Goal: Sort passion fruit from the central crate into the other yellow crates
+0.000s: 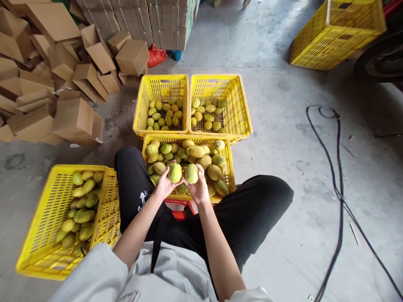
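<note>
My left hand is closed around a yellow-green papaya. In my right hand is a second papaya, paler green and of similar size. Both are held side by side over the near yellow crate, which stands between my knees. Larger yellow and green papayas fill much of that crate. Just beyond it, the back left crate and the back right crate hold smaller papayas. By my left leg, another yellow crate contains several longer green-yellow papayas.
Folded-open cardboard boxes are heaped at the upper left, beside a tall carton stack. A red bag lies near it. Yellow crates stand at the upper right near a black tyre. A black cable crosses the right floor.
</note>
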`<state>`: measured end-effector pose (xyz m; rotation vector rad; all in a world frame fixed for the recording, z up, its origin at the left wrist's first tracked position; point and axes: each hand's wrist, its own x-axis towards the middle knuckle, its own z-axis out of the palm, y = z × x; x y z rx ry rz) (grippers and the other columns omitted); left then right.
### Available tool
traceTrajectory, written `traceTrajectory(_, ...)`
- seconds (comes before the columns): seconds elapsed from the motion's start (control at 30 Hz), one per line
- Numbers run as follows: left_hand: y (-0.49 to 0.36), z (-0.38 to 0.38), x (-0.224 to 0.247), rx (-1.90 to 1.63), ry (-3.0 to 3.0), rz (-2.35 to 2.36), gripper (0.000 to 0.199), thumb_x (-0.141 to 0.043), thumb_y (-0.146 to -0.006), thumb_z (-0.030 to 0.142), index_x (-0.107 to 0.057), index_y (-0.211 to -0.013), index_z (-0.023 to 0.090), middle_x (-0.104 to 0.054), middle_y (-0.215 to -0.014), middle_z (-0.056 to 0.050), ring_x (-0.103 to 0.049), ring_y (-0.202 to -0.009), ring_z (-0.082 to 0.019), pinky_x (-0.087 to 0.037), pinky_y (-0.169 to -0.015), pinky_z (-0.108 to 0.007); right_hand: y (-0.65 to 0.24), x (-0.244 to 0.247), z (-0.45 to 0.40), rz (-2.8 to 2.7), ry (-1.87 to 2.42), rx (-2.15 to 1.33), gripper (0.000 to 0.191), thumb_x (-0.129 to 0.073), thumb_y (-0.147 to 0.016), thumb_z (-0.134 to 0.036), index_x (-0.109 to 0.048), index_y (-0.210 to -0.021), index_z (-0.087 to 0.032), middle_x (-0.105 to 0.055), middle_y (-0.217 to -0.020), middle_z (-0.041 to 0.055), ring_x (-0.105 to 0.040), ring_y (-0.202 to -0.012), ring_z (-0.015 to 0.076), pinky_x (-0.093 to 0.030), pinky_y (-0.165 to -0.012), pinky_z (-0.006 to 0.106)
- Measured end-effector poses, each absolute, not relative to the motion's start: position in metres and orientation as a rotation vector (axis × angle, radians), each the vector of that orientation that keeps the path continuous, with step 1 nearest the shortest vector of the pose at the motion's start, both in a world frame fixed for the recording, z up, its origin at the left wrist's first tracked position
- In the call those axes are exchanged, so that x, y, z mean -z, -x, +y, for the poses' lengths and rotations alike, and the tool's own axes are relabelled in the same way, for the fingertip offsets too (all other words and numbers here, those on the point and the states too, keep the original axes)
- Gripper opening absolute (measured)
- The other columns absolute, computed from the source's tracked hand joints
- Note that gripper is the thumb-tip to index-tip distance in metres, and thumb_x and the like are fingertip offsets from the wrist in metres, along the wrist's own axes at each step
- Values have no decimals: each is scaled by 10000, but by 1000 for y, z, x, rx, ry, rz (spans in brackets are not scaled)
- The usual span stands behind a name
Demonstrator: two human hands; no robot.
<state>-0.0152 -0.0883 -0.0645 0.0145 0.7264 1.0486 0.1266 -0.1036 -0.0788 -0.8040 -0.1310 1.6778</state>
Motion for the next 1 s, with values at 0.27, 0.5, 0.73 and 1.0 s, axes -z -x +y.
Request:
traceTrajectory(0.27,14,-90,63,-979,-146,759,279,-654,-869,252,-605,-1143,251,-700,-981,-31,-707,-874,-196,-597,-848,-410,-127,81,-105,-119,910,-1650,446,-846,-665,-346,-564,-1009,-329,-666,-957,-55,-688,-841,163,-610,-651,268)
traceTrajectory(0.5,13,-88,61,-1010,-10,734,306,-545,-896,277,-617,-1188,221,-706,-1032,-71,-694,-976,-236,-571,-892,-472,-129,82,-103,-14,904,-1673,336,-695,-760,-463,-649,-1054,-306,-713,-1016,-3,-690,-885,216,-611,-708,356)
traceTrajectory(0.73,14,-88,66,-1066,-41,726,323,-542,-889,230,-593,-1208,227,-688,-1118,-64,-691,-992,-226,-593,-848,-425,-131,81,-102,-33,773,-1656,304,-702,-746,-371,-641,-1038,-314,-729,-1076,-2,-686,-1036,228,-599,-799,365)
traceTrajectory(1.0,11,-94,75,-946,-253,830,422,-743,-781,270,-567,-1164,260,-679,-1020,-37,-709,-888,-210,-599,-688,-314,-128,93,-104,-33,911,-1672,334,-783,-710,-397,-673,-986,-245,-687,-870,-19,-663,-799,160,-538,-596,245)
